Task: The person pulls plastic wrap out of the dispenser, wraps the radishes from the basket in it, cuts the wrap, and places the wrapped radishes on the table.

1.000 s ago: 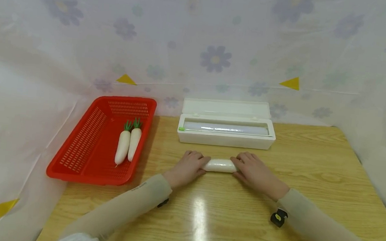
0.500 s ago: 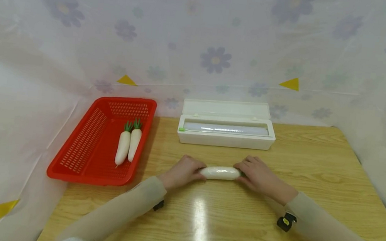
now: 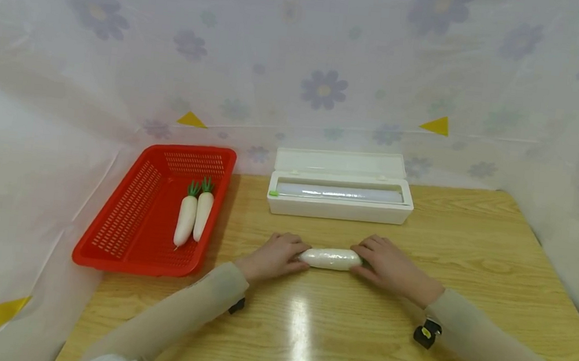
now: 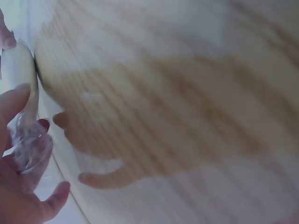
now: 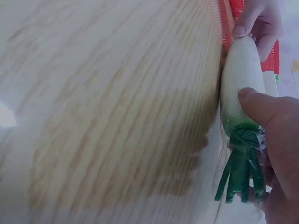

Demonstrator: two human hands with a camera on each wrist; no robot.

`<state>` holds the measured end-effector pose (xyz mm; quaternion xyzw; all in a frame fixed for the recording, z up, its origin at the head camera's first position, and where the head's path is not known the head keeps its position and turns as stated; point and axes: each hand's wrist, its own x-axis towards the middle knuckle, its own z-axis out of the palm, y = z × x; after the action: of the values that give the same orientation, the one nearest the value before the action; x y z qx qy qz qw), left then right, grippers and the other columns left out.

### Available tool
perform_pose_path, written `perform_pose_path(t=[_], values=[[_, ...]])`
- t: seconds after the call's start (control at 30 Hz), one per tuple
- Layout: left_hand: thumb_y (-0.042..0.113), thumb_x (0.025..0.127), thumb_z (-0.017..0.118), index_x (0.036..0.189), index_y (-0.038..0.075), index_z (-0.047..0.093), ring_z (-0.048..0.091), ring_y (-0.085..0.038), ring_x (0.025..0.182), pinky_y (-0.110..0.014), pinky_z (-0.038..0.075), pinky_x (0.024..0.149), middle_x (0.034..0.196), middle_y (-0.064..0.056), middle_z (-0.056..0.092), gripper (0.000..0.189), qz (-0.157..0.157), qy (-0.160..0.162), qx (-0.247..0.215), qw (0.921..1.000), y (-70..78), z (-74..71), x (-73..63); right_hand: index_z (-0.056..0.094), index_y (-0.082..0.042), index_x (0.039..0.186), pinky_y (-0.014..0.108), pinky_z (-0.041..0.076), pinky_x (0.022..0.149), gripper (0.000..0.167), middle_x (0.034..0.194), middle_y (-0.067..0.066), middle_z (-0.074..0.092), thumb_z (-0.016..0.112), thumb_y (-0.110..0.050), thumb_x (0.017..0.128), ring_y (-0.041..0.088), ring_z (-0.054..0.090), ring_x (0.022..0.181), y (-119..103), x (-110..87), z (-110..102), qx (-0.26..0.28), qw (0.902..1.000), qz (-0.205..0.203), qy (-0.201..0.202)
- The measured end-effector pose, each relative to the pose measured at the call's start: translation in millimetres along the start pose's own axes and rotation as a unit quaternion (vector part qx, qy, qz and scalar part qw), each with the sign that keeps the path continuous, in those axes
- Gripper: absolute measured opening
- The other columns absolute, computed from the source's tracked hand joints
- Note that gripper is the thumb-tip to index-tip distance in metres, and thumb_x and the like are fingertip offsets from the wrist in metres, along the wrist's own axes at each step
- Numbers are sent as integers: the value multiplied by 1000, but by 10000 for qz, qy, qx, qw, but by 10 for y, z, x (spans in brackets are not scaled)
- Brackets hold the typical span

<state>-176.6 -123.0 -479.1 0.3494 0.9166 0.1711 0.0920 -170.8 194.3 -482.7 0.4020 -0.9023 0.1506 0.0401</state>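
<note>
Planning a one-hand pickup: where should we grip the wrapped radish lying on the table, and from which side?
Likely best at the bare white middle of the wrapped radish, from above, fingers across its width. It lies flat, lengthwise left to right; the left hand and right hand cover its ends, and the leaf end is loose film.

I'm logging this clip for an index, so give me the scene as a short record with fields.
surface: wooden table
left hand: grips the tip end of the wrapped radish
right hand: grips its green-leaf end
radish state: lying on the table, covered in clear film
basket: red, at left, holds two radishes side by side
film box: white, lid open, behind the hands
</note>
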Motion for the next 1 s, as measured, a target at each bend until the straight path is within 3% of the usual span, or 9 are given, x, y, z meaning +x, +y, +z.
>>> perform_pose_path(t=[0.2,0.43,0.7,0.87,1.0], values=[[31,99,73,122,10,73,67,-17,102,-40,49,97,114,-2,76,31,-163,350,-715,9967,-29,1,23,63,1,134,53,50,99,49,117,12,71,74,-30,98,31,64,110,-9,4,-3,242,9995,181,38],[28,97,76,118,8,76,68,-14,98,-34,54,91,110,-3,77,29,-216,354,-1412,9891,-75,0,31,66,0,128,54,49,101,45,113,11,72,75,-31,97,32,64,110,-21,48,-11,137,9998,106,85],[34,99,73,118,13,78,68,-11,106,-33,54,97,115,1,77,29,-951,372,-2563,9612,-158,-26,-34,67,1,127,53,50,98,44,111,12,72,75,-30,97,33,64,108,21,42,-6,-66,9999,66,103],[35,98,75,111,13,79,63,-11,84,-29,54,76,102,1,75,26,-1511,472,-3063,9387,-172,-46,-72,67,1,127,53,49,98,44,109,12,73,75,-31,97,33,63,108,36,53,6,-174,9997,-57,171],[31,96,77,107,10,79,59,-11,74,-26,51,64,90,0,72,24,-1881,637,-3144,9283,-123,-60,-80,68,1,127,53,49,98,45,109,12,72,75,-31,97,33,62,109,30,64,12,-345,9991,-174,177]])
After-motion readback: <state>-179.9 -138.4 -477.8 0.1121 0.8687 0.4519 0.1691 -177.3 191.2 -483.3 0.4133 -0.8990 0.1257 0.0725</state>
